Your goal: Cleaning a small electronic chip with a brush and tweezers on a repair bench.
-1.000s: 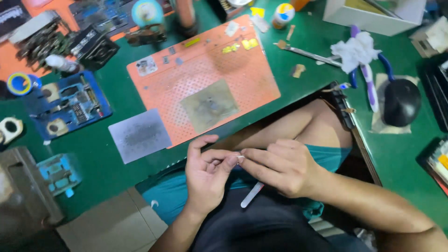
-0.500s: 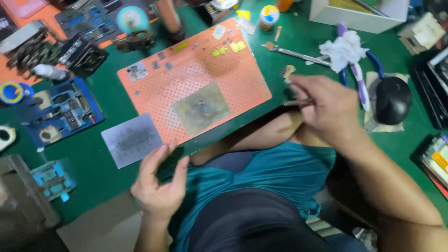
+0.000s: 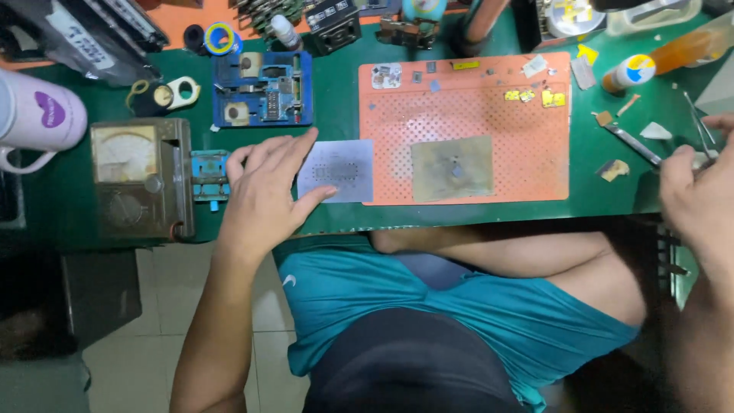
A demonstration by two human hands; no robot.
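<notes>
My left hand rests flat on the green bench mat, fingers spread, its fingertips touching the left edge of a thin grey metal stencil sheet. My right hand is at the far right edge of the view, closed around thin metal tweezers whose tips point away from me. An orange perforated work mat lies between the hands, with a small dull metal plate on it and several tiny parts along its far edge.
A blue fixture block sits behind my left hand, a small blue clamp and an old analogue meter to its left. A white mug stands far left. A second pair of tweezers and a small bottle lie at right.
The view swung left. My hands parted from my lap: the left went down onto the mat beside the stencil, the right moved out to the right edge of the bench with the tweezers.
</notes>
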